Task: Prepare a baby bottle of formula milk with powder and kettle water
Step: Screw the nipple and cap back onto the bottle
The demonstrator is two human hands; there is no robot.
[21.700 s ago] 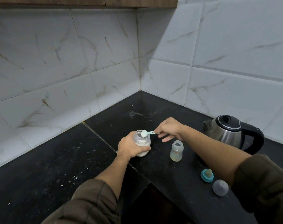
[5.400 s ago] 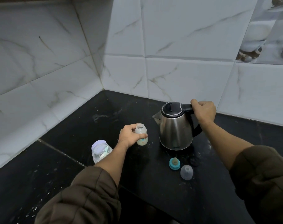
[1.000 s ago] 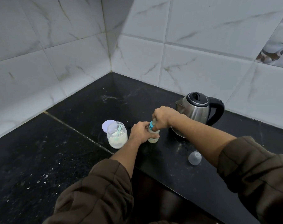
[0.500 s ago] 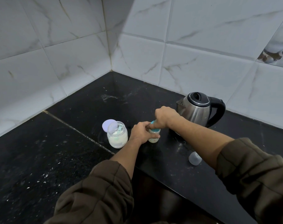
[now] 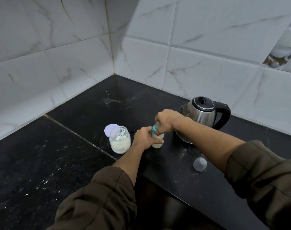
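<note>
On my feed the baby bottle (image 5: 157, 141) stands upright on the black countertop (image 5: 75, 163). I take it as the centre of my dial, with twelve pointing away from the person. Its lower body shows a pale, cloudy liquid.

The left hand (image 5: 144, 137) comes in from seven o'clock and wraps the bottle's body, fingers curled round its left side. The right hand (image 5: 166, 121) reaches in from four o'clock and sits on top. Its fingers and thumb are curled down over the teal ring (image 5: 154, 128) at the neck. Only a sliver of the ring shows under the knuckles (the teat I cannot make out beneath the palm).

At nine o'clock, just beside the left hand, stands the powder jar (image 5: 120, 141). It is clear and open, with white powder in its lower half and a pale green scoop (image 5: 120, 134) leaning inside. Its round, lilac-white lid (image 5: 110, 130) lies flat at ten o'clock against the jar's far side; whether they touch I cannot tell.

The kettle (image 5: 203, 117), steel with a black lid and handle, stands at two o'clock with its spout turned toward the bottle. The right wrist crosses in front of its base. A clear cap (image 5: 200, 164) sits alone at four o'clock, near the right forearm. White veined tiled walls (image 5: 208, 47) meet in a corner at eleven o'clock. Both arms wear olive-brown sleeves (image 5: 100, 205) ending mid-forearm.
</note>
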